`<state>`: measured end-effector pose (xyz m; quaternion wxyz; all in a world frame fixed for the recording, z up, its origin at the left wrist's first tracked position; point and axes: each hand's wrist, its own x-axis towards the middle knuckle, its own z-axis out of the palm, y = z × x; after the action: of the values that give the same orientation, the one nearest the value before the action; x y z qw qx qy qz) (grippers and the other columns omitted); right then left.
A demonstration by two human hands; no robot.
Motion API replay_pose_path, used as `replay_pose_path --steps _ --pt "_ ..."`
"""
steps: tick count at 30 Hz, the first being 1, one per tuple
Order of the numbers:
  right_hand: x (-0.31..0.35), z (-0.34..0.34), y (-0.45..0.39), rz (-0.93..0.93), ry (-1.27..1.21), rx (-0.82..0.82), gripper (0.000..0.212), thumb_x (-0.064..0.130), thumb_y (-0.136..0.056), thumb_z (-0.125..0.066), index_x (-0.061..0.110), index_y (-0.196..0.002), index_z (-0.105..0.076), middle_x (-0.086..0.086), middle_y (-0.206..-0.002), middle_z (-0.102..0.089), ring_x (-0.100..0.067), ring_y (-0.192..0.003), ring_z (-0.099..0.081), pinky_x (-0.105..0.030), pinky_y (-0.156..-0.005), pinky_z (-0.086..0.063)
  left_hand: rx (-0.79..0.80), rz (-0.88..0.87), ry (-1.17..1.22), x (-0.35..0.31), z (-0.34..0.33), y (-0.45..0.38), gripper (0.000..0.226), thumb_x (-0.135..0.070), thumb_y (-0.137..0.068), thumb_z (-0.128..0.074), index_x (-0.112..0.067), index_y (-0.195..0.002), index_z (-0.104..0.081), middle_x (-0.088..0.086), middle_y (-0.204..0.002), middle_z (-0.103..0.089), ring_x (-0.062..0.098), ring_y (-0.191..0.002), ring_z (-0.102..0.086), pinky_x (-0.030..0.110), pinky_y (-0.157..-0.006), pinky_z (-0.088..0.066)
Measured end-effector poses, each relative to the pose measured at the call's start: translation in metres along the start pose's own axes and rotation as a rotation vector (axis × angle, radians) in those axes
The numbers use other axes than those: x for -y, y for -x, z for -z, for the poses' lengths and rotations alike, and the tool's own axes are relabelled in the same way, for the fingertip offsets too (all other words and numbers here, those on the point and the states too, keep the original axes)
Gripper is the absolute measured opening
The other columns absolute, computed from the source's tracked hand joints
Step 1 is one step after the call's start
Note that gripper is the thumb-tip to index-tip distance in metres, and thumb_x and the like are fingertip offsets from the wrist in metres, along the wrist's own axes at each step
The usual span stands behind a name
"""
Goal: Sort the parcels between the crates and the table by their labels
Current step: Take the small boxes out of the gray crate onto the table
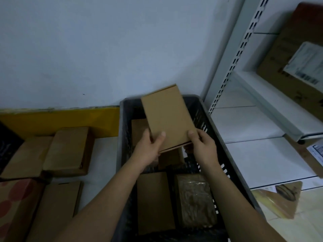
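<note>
A: From the head view, we hold a flat box of plain brown cardboard above the crate, tilted, its broad blank face toward us. We see no label on that face.

B: Our left hand grips its near left corner, thumb on top, fingers curled beneath. Our right hand pinches the near right corner the same way.

A: The crate is dark plastic with slotted walls. Inside lie a smooth tall carton, a crinkled packet in glossy wrap just beside it, and more cardboard under our hands.

B: On the pale table to the left we see matte brown parcels lying close together. To the right stands white metal shelving with perforated uprights, carrying a big labelled carton.
</note>
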<state>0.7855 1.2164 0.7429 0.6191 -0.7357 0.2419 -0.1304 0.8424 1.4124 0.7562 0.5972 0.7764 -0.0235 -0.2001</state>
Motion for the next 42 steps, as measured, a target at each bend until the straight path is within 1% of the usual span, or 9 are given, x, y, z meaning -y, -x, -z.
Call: replay_pose_path --steps 2,4,9,14,18,22,32,37,42 --pt "-0.004 0.001 0.001 -0.014 -0.025 0.081 0.027 0.053 -0.105 -0.059 0.037 -0.119 -0.075 0.004 -0.110 -0.078 -0.021 -0.104 -0.075 -0.045 -0.087 -0.064 -0.053 -0.008 0.129 -0.003 0.000 -0.001 0.050 -0.042 -0.106 -0.061 -0.025 -0.150 -0.043 -0.001 -0.141 -0.060 0.002 -0.101 -0.062 0.014 -0.062 -0.057" --pt "-0.013 0.003 -0.009 -0.062 -0.035 0.082 0.027 0.053 -0.108 -0.053 0.041 -0.114 -0.076 0.005 -0.109 -0.079 -0.018 -0.105 -0.074 -0.043 -0.090 -0.061 -0.116 -0.045 0.159 0.002 0.005 -0.005 0.048 -0.035 -0.108 -0.059 -0.023 -0.153 -0.044 -0.003 -0.137 -0.061 0.002 -0.099 -0.062 0.010 -0.059 -0.055" --pt "-0.053 0.004 -0.046 -0.119 0.601 0.105 0.047 0.041 -0.110 -0.053 0.018 -0.151 -0.058 -0.008 -0.137 -0.068 -0.029 -0.120 -0.065 -0.036 -0.093 -0.051 -0.238 -0.077 0.202 0.000 0.029 -0.003 0.054 -0.037 -0.108 -0.058 -0.029 -0.158 -0.040 -0.002 -0.141 -0.062 0.020 -0.115 -0.068 0.045 -0.077 -0.067" --pt "-0.100 -0.023 -0.061 -0.180 0.914 0.302 0.052 0.050 -0.106 -0.057 0.013 -0.141 -0.064 -0.013 -0.132 -0.069 -0.029 -0.112 -0.067 -0.034 -0.092 -0.054 -0.283 -0.134 0.094 -0.001 0.042 0.008 0.060 -0.054 -0.102 -0.061 -0.038 -0.155 -0.039 -0.007 -0.141 -0.062 0.024 -0.122 -0.066 0.054 -0.088 -0.064" --pt "-0.132 -0.037 -0.077 -0.223 1.045 0.289 0.056 0.054 -0.100 -0.062 0.011 -0.136 -0.063 -0.015 -0.130 -0.065 -0.029 -0.104 -0.069 -0.040 -0.092 -0.059 -0.304 -0.119 0.027 0.005 0.047 0.015 0.068 -0.059 -0.098 -0.059 -0.038 -0.157 -0.034 -0.008 -0.139 -0.062 0.022 -0.122 -0.067 0.055 -0.094 -0.061" --pt "-0.119 -0.033 -0.076 -0.209 0.950 0.258 0.044 0.037 -0.099 -0.065 0.011 -0.134 -0.066 -0.012 -0.120 -0.071 -0.030 -0.106 -0.069 -0.033 -0.084 -0.056 -0.314 -0.090 0.090 0.007 0.049 0.017 0.056 -0.037 -0.108 -0.058 -0.031 -0.158 -0.035 -0.003 -0.139 -0.061 0.020 -0.115 -0.068 0.054 -0.084 -0.066" --pt "-0.023 0.019 -0.069 0.001 0.705 0.043 0.029 0.024 -0.099 -0.055 0.003 -0.116 -0.066 -0.020 -0.114 -0.068 -0.033 -0.097 -0.063 -0.038 -0.082 -0.054 -0.340 -0.018 0.205 -0.003 0.042 0.014 0.052 -0.036 -0.112 -0.050 -0.034 -0.161 -0.035 0.001 -0.142 -0.060 0.025 -0.115 -0.067 0.051 -0.081 -0.067" --pt "0.017 0.041 -0.038 0.180 0.512 0.001 0.037 0.025 -0.107 -0.050 0.013 -0.140 -0.062 -0.010 -0.130 -0.068 -0.031 -0.115 -0.063 -0.038 -0.090 -0.050 -0.391 -0.048 0.256 -0.005 0.048 0.022 0.050 -0.035 -0.114 -0.046 -0.034 -0.162 -0.033 -0.002 -0.141 -0.060 0.022 -0.113 -0.068 0.045 -0.076 -0.067" --pt "0.046 0.030 -0.016 0.227 0.282 0.048 0.049 0.027 -0.111 -0.049 0.029 -0.160 -0.045 0.008 -0.143 -0.057 -0.016 -0.124 -0.055 -0.036 -0.106 -0.045 -0.456 -0.075 0.273 0.006 0.068 0.046 0.045 -0.039 -0.113 -0.048 -0.040 -0.156 -0.040 -0.006 -0.136 -0.066 0.022 -0.114 -0.070 0.055 -0.085 -0.065"
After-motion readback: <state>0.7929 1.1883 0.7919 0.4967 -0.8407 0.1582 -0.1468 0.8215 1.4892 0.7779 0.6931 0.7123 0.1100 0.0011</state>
